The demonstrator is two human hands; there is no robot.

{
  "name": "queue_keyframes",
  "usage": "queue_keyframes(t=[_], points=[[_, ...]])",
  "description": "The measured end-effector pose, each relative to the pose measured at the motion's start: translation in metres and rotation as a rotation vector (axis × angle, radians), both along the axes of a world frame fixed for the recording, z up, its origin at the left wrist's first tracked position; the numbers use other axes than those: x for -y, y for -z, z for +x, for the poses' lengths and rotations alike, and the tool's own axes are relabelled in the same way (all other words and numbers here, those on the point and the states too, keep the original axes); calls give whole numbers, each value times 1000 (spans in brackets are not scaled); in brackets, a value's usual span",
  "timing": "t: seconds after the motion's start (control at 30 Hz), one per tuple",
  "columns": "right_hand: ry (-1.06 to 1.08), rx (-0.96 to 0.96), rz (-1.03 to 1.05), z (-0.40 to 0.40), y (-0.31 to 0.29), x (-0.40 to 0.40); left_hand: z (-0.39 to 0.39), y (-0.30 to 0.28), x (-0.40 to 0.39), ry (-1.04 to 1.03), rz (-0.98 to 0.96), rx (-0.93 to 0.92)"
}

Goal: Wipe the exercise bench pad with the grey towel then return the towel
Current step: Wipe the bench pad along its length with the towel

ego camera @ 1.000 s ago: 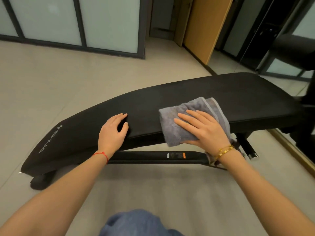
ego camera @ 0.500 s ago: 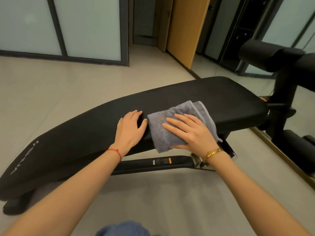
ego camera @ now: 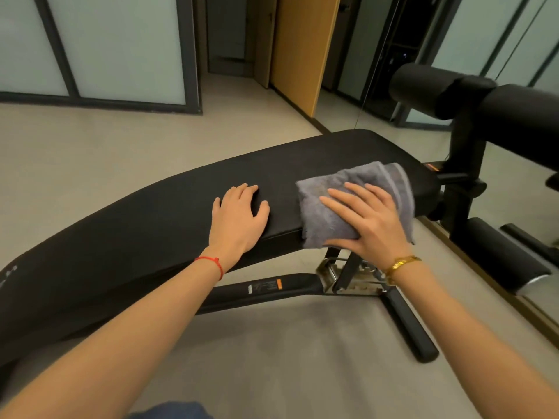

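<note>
Grey towel (ego camera: 357,204) slid rightward along bench pad (ego camera: 169,219), right hand (ego camera: 367,220) fingers flat atop, left hand (ego camera: 239,220) spread.

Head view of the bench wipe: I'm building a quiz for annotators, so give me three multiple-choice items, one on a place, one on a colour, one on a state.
1. Where does the grey towel lie?
A. on the floor
B. on the bench pad, near its roller end
C. over the foam roller

2. What colour is the band on the left wrist?
A. red
B. gold
C. blue

3. How does the right hand meet the towel?
A. bunches it in a fist
B. hovers above it
C. presses it with straight fingers

Answers: 1 B, the towel drapes over the pad's near edge. 2 A, a red string circles that wrist. 3 C, the fingers lie spread flat on it.
</note>
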State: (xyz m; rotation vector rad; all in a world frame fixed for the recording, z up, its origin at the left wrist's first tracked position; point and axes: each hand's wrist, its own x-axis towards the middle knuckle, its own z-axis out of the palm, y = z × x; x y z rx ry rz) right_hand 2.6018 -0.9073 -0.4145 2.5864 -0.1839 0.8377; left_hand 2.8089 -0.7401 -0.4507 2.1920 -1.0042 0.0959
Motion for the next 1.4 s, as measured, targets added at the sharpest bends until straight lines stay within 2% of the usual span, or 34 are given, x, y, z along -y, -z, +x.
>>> queue_keyframes(t=[0.1,0.2,0.3,0.4,0.63,0.77,0.9,1.03,1.27,1.4], points=[[-87,-76,-39,17,3,-13,1,1,-2,4,-20,7],[-116,-207,-47,-3,-14,16,2,1,-3,9,-19,-1],[-6,-158,24,-32,-30,50,3,1,-4,12,-21,-14],[40,-122,-6,-36,-29,52,2,0,-1,22,-24,-39],[-55,-71,-71,16,6,-11,0,-1,-1,20,-40,-46],[-98,-163,-87,-8,-12,18,2,0,-3,31,-49,-40],[69,-135,37,-43,-33,58,3,0,-3,22,-45,-44],[145,-97,26,-36,-26,43,0,-2,-1,16,-41,-50],[-2,-132,-22,32,13,-40,3,0,-2,43,-55,-55],[-6,-234,-4,5,-9,-7,5,2,-18,63,-9,15]])
